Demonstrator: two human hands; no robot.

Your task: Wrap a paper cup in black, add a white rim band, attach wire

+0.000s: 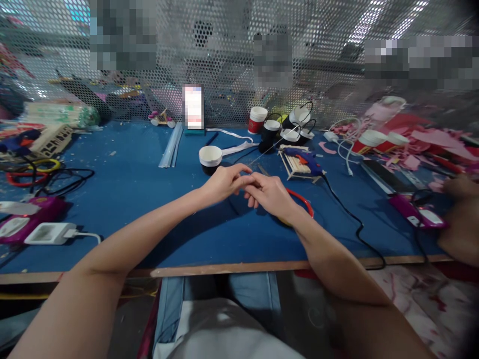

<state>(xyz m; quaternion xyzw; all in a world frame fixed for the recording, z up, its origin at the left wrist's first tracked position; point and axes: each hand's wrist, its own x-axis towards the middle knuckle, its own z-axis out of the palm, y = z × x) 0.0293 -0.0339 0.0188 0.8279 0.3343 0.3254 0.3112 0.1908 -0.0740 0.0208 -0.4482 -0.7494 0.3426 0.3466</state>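
My left hand and my right hand meet over the middle of the blue table top. The left fingers pinch the fingers of the right hand; whether a small thing sits between them is hidden. The right hand's fingers are curled. A thin wire or stick runs from just beyond my fingers toward the cups. Under my right wrist lie red-handled scissors. A black paper cup with a white rim stands just beyond my left hand.
A blue glue gun rests on a stick frame, its black cord trailing to the table's front edge. Several cups stand at the back by a perforated metal screen. Chargers lie left. Another person's hand is right.
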